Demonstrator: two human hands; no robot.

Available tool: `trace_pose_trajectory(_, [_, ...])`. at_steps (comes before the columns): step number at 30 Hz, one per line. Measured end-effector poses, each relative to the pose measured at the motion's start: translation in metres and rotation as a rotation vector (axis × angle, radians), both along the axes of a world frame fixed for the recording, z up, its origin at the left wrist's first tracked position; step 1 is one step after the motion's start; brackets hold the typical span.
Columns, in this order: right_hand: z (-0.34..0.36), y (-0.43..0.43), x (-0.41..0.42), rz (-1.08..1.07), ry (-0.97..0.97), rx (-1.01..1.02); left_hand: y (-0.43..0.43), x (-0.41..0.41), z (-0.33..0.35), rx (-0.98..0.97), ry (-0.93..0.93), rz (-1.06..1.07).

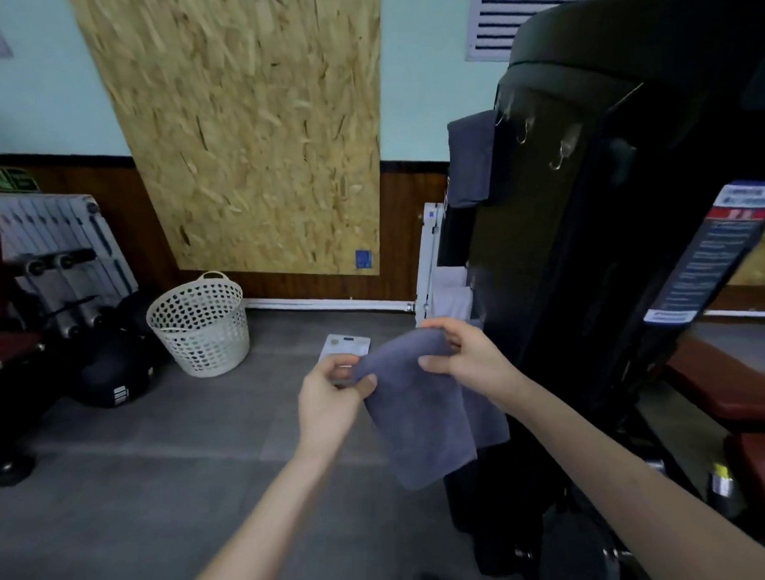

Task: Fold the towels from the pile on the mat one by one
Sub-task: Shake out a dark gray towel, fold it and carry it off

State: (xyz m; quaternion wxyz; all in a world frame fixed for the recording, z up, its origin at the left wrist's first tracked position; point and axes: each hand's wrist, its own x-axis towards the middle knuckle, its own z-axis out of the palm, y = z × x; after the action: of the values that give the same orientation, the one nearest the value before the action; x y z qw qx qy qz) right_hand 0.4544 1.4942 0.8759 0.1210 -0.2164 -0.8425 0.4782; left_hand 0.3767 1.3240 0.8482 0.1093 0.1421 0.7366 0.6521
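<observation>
Underfoot, a grey floor [153,480] of large square tiles runs back to a pale green wall [40,102] with a dark wood-panelled lower band [402,228]. A tall sheet of chipboard [254,133] leans against that wall, its foot on the floor. On the right, a black gym machine [587,248] fills the view, with metal hooks near its top, a printed instruction placard [709,252] on its side and a dark cloth [471,161] hanging on its left edge. A red padded bench [731,392] lies beyond it at the right edge. A white radiator [54,240] stands tilted at the far left, above a black bag [110,368]. Just beside the bag, a white perforated laundry basket [202,326] stands upright on the floor.

A grey towel [420,418] hangs in the air in front of the machine, held up by its top edge and drooping in two layers. The right hand [465,356] grips the upper right end, fingers curled over it. The left hand [332,400] pinches the upper left end between thumb and fingers. Behind the hands, a small flat white scale [346,345] lies on the floor.
</observation>
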Motion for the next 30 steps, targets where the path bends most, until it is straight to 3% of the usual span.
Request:
trace_pose_trajectory(13, [0.066,0.183,-0.194,-0.183,0.235,-0.063,0.19,-0.202,0.062,-0.013,0.12,-0.111])
trace_pose_trajectory(16, [0.079,0.212,-0.224,-0.215,0.253,-0.01,0.22,-0.243,0.072,-0.13,0.24,-0.183])
trace_pose_trajectory(20, [0.097,0.25,-0.256,-0.22,0.287,0.015,0.267,-0.306,0.092,-0.383,0.545,-0.298])
trace_pose_trajectory(26, [0.134,0.289,-0.286,-0.314,0.359,-0.027,0.373,-0.383,0.13,0.021,0.612,-0.737])
trace_pose_trajectory(30, [0.156,0.305,-0.309,-0.4,0.396,-0.088,0.434,-0.4,0.156,0.191,0.213,-1.184])
